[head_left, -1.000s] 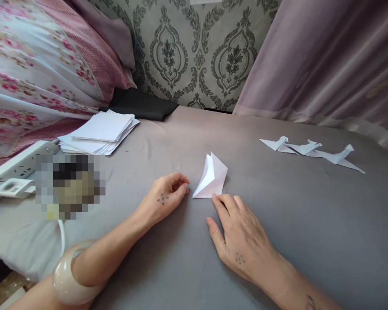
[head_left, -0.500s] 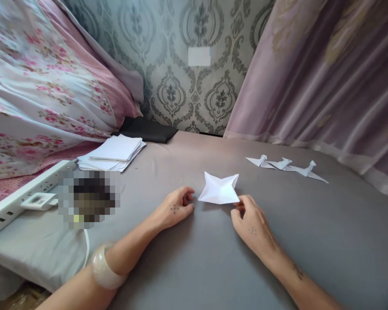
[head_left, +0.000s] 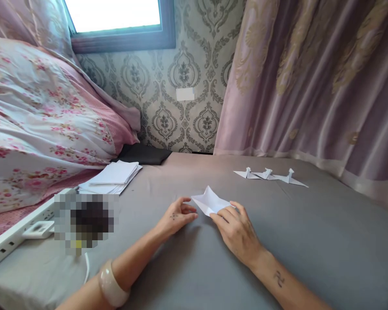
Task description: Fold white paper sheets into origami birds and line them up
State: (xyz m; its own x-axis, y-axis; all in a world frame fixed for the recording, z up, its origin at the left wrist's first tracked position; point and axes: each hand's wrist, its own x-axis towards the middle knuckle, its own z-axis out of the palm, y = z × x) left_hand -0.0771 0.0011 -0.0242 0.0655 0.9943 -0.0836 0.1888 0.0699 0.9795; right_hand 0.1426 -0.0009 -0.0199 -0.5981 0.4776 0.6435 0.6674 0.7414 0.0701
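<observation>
A white folded paper (head_left: pixel 208 201) with raised pointed corners is tilted just above the grey cloth surface, in the middle of the head view. My right hand (head_left: pixel 237 228) grips its right side, thumb at the near edge and fingers over the far part, which hides that end. Close to the paper's left corner is my left hand (head_left: pixel 179 215), its fingers curved and apart from the thumb, with nothing between them. Whether a left fingertip brushes that corner, I cannot tell.
Three folded paper birds (head_left: pixel 267 174) stand in a row at the back right. Further left lie a stack of white paper sheets (head_left: pixel 113 175), a dark folded item (head_left: pixel 145 154), a white power strip (head_left: pixel 22 230) with a plug (head_left: pixel 39 229), and a blurred-out object (head_left: pixel 90 221).
My right hand has moved from the paper's near right corner to a hold across its right side, and the paper has turned and tilted. The head view has shifted upward, bringing a window in.
</observation>
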